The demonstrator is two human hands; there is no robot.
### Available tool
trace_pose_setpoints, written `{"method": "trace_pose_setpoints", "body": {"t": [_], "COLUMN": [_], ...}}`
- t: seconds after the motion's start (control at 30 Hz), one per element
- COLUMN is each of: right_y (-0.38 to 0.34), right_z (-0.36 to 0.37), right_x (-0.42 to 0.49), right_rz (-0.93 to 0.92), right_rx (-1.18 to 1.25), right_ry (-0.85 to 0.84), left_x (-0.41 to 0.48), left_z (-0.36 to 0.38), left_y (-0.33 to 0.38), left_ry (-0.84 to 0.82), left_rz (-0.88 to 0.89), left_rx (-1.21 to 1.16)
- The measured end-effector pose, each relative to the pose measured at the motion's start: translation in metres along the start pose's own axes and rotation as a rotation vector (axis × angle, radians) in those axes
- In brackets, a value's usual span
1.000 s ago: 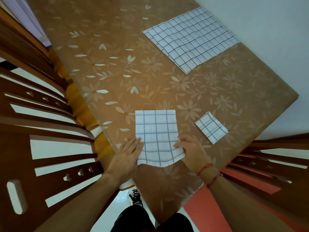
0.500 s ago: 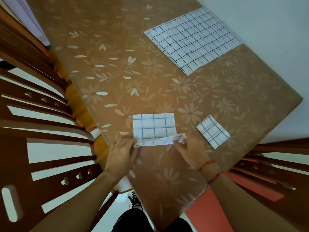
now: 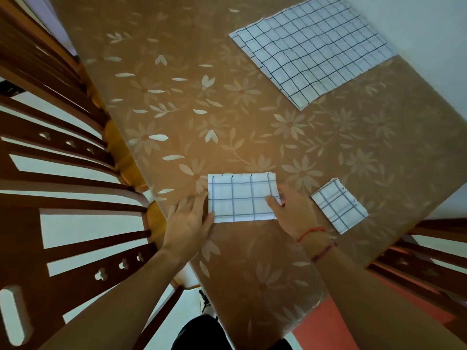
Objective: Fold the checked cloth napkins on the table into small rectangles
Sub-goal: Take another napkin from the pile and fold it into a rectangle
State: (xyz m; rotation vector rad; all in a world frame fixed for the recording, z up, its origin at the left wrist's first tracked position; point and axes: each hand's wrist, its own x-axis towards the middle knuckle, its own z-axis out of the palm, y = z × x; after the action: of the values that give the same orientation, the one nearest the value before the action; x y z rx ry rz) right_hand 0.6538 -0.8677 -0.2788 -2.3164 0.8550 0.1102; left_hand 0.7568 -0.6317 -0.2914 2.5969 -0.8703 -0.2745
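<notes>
A white napkin with dark checks (image 3: 240, 198) lies folded into a wide rectangle near the table's front edge. My left hand (image 3: 188, 223) rests flat against its left edge, fingers spread. My right hand (image 3: 293, 213) presses on its right end, thumb on top of the cloth. A small folded napkin (image 3: 338, 205) lies just right of my right hand. Far back right, a stack of unfolded checked napkins (image 3: 313, 49) lies flat.
The table (image 3: 227, 117) has a brown cloth with pale flowers. Wooden chair backs (image 3: 63, 173) stand close on the left, and another chair (image 3: 434, 248) on the right. A white wall runs along the table's far right side.
The near half of the napkin was lifted and folded away from me onto the far half. It now lies as a flat rectangle, with both hands pressing at its ends.
</notes>
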Motion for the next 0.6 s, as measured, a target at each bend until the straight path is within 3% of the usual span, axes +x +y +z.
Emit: {"method": "trace_pose_setpoints", "body": {"t": [0.43, 0.6], "right_y": [-0.010, -0.030], "right_z": [-0.001, 0.007], "right_x": [0.002, -0.003], "right_rz": [0.035, -0.275], "right_rx": [-0.043, -0.228], "right_ry": [0.109, 0.276], "left_x": [0.009, 0.020], "left_z": [-0.011, -0.019], "left_y": [-0.006, -0.015], "left_ry": [0.001, -0.097], "left_rz": [0.132, 0.352], "left_rx": [0.161, 0.251]}}
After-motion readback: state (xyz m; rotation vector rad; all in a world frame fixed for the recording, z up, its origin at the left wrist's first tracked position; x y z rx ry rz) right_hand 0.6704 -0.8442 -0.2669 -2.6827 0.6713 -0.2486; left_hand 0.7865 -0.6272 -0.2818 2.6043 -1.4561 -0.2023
